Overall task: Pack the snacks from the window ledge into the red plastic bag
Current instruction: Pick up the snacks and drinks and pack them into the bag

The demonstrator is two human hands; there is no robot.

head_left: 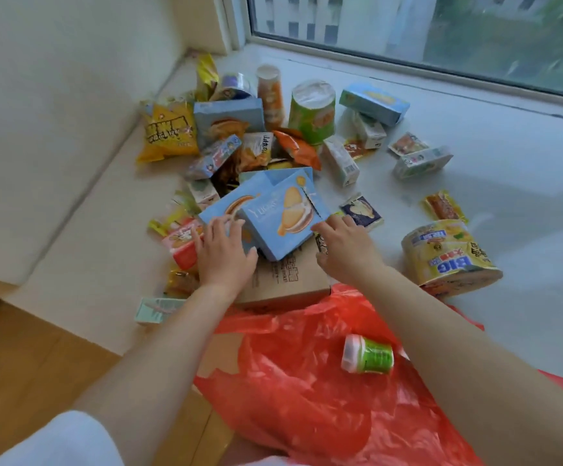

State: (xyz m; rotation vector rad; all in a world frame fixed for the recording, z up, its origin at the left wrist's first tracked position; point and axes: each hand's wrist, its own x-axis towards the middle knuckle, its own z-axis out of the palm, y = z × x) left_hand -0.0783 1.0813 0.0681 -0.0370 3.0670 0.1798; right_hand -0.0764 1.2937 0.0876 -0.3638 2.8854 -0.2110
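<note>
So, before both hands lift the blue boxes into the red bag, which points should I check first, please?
1. Left hand on a blue box: ok, fingers rest on it.
2. Right hand at the other blue box: ok, touching its edge.
3. Firm grip: cannot tell.
4. Red bag mouth open: cannot tell, it lies crumpled.
5. Green bottle on the bag: not ok, may be in the way.

Soft window (441,25) daylight, blurred, warped edges
</note>
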